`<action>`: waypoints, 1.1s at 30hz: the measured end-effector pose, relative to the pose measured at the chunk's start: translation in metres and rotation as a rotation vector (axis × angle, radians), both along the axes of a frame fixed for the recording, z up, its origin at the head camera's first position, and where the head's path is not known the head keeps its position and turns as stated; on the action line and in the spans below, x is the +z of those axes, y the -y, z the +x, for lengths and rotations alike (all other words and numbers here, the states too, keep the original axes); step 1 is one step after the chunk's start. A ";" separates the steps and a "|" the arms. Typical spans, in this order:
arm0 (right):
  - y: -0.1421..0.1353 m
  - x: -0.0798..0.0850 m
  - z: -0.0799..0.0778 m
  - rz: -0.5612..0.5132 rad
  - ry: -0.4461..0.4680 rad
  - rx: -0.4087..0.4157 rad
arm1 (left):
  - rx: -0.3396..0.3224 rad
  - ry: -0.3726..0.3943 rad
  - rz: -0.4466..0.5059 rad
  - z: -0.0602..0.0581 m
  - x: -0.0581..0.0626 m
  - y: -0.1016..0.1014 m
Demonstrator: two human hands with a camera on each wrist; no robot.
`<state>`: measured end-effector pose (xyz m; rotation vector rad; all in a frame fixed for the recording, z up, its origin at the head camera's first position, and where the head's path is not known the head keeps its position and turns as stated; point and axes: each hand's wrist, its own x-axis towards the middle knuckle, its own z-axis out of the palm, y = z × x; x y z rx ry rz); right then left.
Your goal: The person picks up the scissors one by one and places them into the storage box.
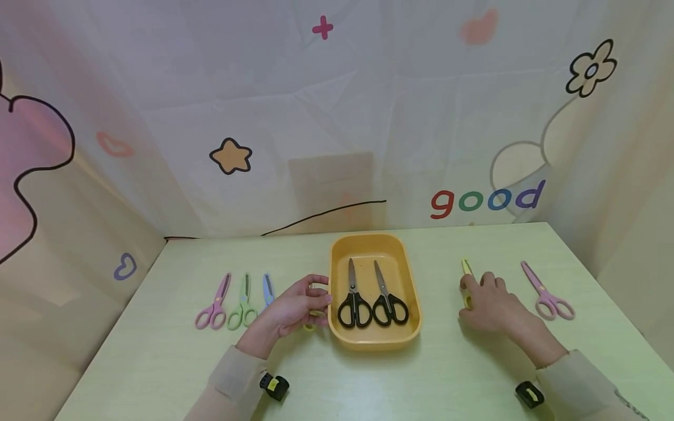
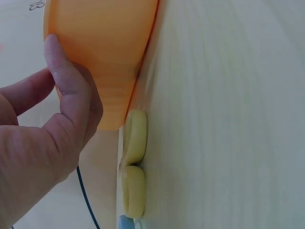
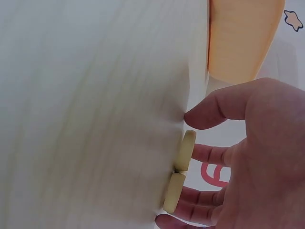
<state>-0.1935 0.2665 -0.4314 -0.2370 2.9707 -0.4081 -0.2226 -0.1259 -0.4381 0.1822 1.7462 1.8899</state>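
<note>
My left hand [image 1: 297, 307] touches the left side of a yellow-orange tray [image 1: 376, 345], its fingertips against the rim and outer wall. Two pairs of black-handled scissors [image 1: 354, 310] [image 1: 389, 309] lie in the tray, blades pointing away. Beneath the left hand are yellow scissors [image 2: 135, 138], mostly hidden in the head view. On the right, my right hand [image 1: 489, 304] is over another pair of yellow scissors [image 1: 466, 268]. Its thumb and fingers are spread about the handles [image 3: 186, 150], which still lie on the table; the thumb is apart from them.
Left of the tray lie pink scissors [image 1: 216, 310], green scissors [image 1: 243, 310] and blue scissors [image 1: 268, 286]. Another pink pair [image 1: 547, 298] lies right of my right hand. A printed curtain [image 1: 342, 117] hangs behind the pale table [image 1: 368, 386].
</note>
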 end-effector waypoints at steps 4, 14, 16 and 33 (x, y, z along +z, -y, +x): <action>0.000 0.000 0.000 -0.002 0.002 0.007 | -0.002 -0.002 0.003 -0.001 0.000 0.000; -0.002 -0.003 -0.003 -0.026 -0.011 -0.004 | -0.011 -0.004 0.004 -0.001 0.000 0.000; -0.001 -0.003 -0.004 -0.025 -0.005 -0.018 | -0.012 -0.004 0.002 -0.001 0.000 0.000; 0.013 0.012 -0.006 0.000 -0.070 -0.035 | -0.011 -0.012 0.009 0.000 0.000 0.001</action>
